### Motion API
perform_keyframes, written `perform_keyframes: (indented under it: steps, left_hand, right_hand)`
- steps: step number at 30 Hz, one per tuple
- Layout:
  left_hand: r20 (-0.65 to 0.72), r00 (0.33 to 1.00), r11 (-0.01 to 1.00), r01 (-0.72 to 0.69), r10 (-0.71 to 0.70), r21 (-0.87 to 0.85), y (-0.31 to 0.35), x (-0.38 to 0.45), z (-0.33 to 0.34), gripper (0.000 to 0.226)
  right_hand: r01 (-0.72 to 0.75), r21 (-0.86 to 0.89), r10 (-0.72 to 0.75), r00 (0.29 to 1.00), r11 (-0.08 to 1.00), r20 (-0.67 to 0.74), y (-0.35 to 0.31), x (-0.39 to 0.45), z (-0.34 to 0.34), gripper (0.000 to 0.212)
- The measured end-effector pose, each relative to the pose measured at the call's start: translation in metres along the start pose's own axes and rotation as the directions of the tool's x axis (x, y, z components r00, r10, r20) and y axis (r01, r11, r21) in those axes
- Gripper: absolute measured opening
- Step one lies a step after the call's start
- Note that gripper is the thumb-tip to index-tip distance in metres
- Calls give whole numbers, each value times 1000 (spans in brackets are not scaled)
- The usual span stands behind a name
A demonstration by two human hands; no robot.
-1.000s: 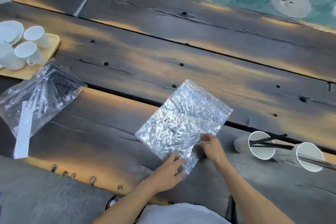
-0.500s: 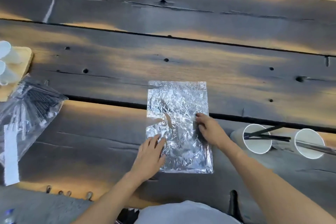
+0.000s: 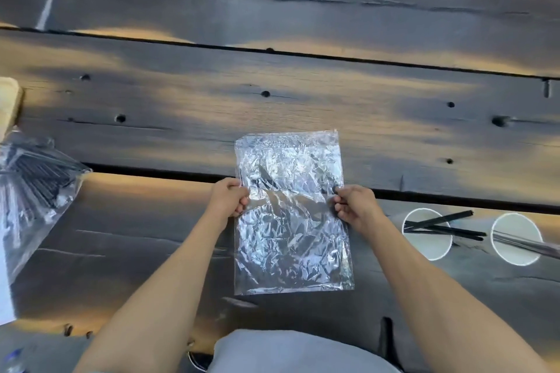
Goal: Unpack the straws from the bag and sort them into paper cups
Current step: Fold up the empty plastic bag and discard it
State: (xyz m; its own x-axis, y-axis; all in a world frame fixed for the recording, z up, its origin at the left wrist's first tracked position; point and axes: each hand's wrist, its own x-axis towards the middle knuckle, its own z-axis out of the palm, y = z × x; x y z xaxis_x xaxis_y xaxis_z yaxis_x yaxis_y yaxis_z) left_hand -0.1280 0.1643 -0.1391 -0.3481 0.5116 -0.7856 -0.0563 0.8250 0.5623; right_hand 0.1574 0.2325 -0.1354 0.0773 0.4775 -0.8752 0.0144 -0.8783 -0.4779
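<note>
A crinkled clear bag is lying flat at the centre of the dark plank counter, its long sides running from 12 to 6 o'clock, and it is looking empty. The left hand is pinching the bag's left edge, fingers curled closed on the plastic, while the right hand is gripping the right edge the same way; both are holding at about mid-height of the bag. At 3 o'clock from the bag, near the right hand, a white paper cup is holding a few black straws that are sticking out toward the right. Just beside it, further toward 3 o'clock, a second cup is holding clear straws that are running off the right edge. At 9 o'clock, well apart from the flat bag, a second bag is lying half out of view, full of black straws. At 10 o'clock from it, the corner of a wooden tray is peeking in.
</note>
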Motion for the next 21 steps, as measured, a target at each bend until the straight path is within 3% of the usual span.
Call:
perform_keyframes:
  steps: [2,5,10,13,15,21]
  left_hand:
    - [23,1000,998,6,-4,-55,3,3,-3,6]
    - [48,999,954,0,15,-299,6,4,-8,10]
    - [84,995,850,5,46,-526,0,-6,-17,38]
    - [55,997,828,-20,60,-560,-13,-14,-19,45]
    - [20,999,826,-28,47,-563,-21,-18,-20,37]
    - [107,993,864,95,-48,-494,-36,-29,-23,15]
  right_hand:
    - [12,49,-12,1000,999,-4,-2,0,-2,8]
    - [19,166,-23,999,986,24,-5,-2,-6,16]
    - [47,302,-85,990,952,116,0,-6,-17,44]
    - [66,327,-114,985,943,129,3,-11,-17,55]
    - [43,301,-90,985,953,144,4,-16,-16,58]
    - [-33,103,7,969,994,247,7,-29,-17,34]
